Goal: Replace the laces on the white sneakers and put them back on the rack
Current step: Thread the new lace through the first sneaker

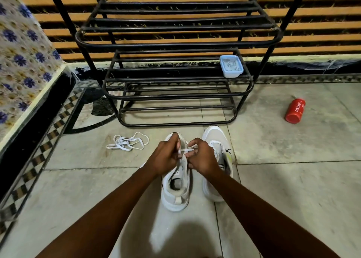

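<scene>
Pinching a white lace (185, 150) between curled fingers, the left hand (166, 156) and right hand (202, 157) meet over the front of a white sneaker (176, 187) standing on the tiled floor (293, 189). The second sneaker (217, 140) stands just beside it on the right. A loose lace (128, 141) lies left of them, before the black rack (175, 78), which bears a small plastic box (231, 65). A red bottle (295, 111) lies well apart.

You face a grey tiled floor (293, 189) with a black checkered border (48, 140) at left. Orange-and-black slatted wall (312, 13) fills the top; floral-patterned surface (21, 49) upper left. Your shadow falls bottom centre.
</scene>
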The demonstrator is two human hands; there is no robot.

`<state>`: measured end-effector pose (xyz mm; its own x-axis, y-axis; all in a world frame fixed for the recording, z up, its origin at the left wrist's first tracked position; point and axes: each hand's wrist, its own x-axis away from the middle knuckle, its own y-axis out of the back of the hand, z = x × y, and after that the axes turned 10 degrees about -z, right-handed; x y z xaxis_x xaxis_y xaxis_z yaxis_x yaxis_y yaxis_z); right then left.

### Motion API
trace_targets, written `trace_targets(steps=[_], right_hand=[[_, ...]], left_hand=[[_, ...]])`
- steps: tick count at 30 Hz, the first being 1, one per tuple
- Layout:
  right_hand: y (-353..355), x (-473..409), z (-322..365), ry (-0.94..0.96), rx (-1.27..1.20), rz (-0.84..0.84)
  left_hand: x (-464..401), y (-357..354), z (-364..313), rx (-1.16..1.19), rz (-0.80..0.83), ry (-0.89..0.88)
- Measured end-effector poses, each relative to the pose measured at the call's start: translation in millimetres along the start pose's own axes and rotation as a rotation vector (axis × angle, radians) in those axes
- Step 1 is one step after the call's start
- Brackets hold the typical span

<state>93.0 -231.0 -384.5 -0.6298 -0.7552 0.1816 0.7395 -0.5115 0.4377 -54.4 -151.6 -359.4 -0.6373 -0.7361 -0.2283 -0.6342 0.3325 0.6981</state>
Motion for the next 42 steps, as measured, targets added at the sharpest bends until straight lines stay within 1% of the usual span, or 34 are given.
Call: trace_targets(steps=[1, 3, 5, 6, 7, 9, 10, 12, 13, 15, 19, 20, 21, 22, 23, 25, 26, 30, 35, 39, 42], right_hand=[[0.2, 2.1, 2.0, 0.003, -0.004, -0.011], [0.1, 5.8, 5.0, 0.021, -0.008, -0.039], [-0.5, 8.4, 6.1, 0.032, -0.016, -0.048], [-0.5, 9.7, 7.5, 0.04, -0.012, -0.05], [0.2, 10.8, 8.9, 0.046, 0.007, -0.06], [2.1, 11.2, 9.8, 0.05, 0.026, -0.08], [2.7, 11.2, 9.0, 0.045, 0.034, -0.079], [3.0, 11.1, 7.4, 0.022, 0.025, -0.058], [2.0, 10.4, 5.5, 0.01, 0.024, -0.062], [-0.7, 8.3, 0.7, 0.018, 0.047, -0.1], [-4.1, 2.8, -6.1, 0.009, 0.082, -0.119], [-4.2, 1.7, -6.8, 0.007, 0.088, -0.121], [-3.1, 2.1, -4.8, 0.012, 0.095, -0.114], [-2.5, 2.1, -4.0, 0.026, 0.106, -0.1], [-1.7, 3.0, -1.5, 0.045, 0.122, -0.084], [-0.5, 5.2, 1.6, 0.086, 0.159, -0.065], [-0.7, 6.1, 2.2, 0.099, 0.172, -0.07], [-0.3, 9.5, 3.3, 0.13, 0.21, -0.077], [3.0, 11.2, 6.9, 0.156, 0.239, -0.088], [-0.6, 8.5, 3.6, 0.087, 0.196, -0.071], [-4.5, 7.1, 4.7, 0.171, 0.282, -0.059]], left_hand=[[1.4, 0.5, -0.9, -0.043, 0.01, -0.009], [2.5, -1.1, -8.7, -0.205, 0.047, -0.033], [1.1, -3.2, -16.4, -0.359, 0.032, -0.036], [-0.1, -5.6, -17.1, -0.353, 0.007, 0.003], [-0.6, -7.6, -18.4, -0.282, -0.025, 0.067], [0.7, -9.5, -20.4, -0.112, -0.055, 0.25], [2.1, -9.8, -20.3, -0.07, -0.082, 0.308], [7.4, -9.9, -18.6, -0.035, -0.143, 0.367], [9.9, -10.0, -17.9, -0.056, -0.157, 0.362], [13.0, -10.2, -17.7, -0.139, -0.159, 0.299], [13.3, -10.7, -25.2, -0.456, -0.127, 0.184], [14.6, -10.8, -25.5, -0.506, -0.129, 0.16], [16.7, -11.1, -26.5, -0.509, -0.134, 0.149], [18.5, -13.0, -26.0, -0.49, -0.137, 0.154], [20.2, -14.5, -26.0, -0.41, -0.162, 0.194], [17.9, -16.3, -26.9, -0.236, -0.246, 0.327], [16.2, -17.5, -26.4, -0.205, -0.254, 0.361], [12.2, -22.4, -21.4, -0.293, -0.109, 0.391], [6.3, -23.6, -18.5, -0.112, -0.137, 0.541], [8.3, -16.9, -17.0, 0.079, -0.202, 0.646], [9.7, -15.6, -15.0, 0.104, -0.22, 0.622]])
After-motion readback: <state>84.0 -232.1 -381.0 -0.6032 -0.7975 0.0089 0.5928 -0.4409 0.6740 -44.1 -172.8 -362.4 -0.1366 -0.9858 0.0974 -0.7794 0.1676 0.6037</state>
